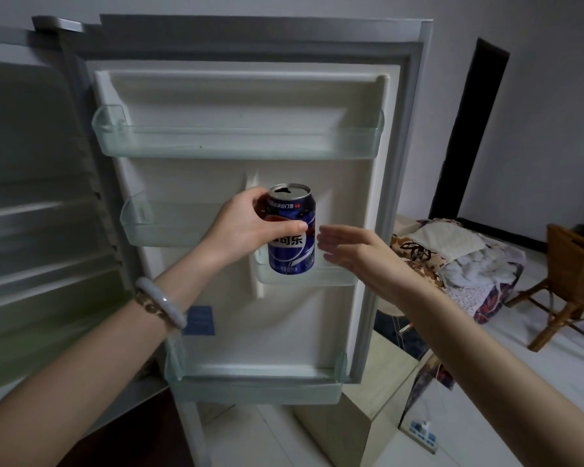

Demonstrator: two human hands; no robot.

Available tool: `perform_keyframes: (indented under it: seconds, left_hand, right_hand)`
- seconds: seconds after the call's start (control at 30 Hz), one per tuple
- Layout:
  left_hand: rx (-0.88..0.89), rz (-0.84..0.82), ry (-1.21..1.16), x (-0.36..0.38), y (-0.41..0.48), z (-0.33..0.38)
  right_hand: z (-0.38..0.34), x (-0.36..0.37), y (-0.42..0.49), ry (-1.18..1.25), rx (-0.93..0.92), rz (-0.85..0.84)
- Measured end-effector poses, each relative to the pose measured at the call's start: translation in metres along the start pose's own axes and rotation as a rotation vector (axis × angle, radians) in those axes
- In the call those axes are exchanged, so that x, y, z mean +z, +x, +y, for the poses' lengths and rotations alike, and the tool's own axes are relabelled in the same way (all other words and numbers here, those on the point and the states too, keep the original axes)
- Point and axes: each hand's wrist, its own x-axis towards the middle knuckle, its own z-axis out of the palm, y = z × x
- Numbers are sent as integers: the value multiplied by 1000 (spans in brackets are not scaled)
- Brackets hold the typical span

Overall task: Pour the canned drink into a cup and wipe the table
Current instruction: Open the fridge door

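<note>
A blue drink can (pixel 292 251) with its top opened is upright in front of the open fridge door (pixel 243 183). My left hand (pixel 246 227) is wrapped around its upper half, holding it just above a small clear door shelf (pixel 304 279). To the right of the can, a little apart from it, my right hand (pixel 354 252) is open with fingers stretched toward it. No cup, cloth or table shows in the head view.
The fridge door carries a long clear shelf at the top (pixel 236 143), a small one at mid-left (pixel 155 224) and one at the bottom (pixel 257 385). The fridge's inner shelves (pixel 31 230) are at left. A pile of bedding (pixel 459 264) and a wooden chair (pixel 573 281) stand at right.
</note>
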Motion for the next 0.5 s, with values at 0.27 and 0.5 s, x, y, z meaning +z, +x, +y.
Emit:
perform_keyframes:
  seconds: [0.27,0.5]
  left_hand:
    - [-40,-46,13,0,-67,-22]
    - [-110,-23,5,8,-116,-57]
  right_hand:
    - [43,17,-46,462,284,-228]
    - [80,46,-62,585,408,-266]
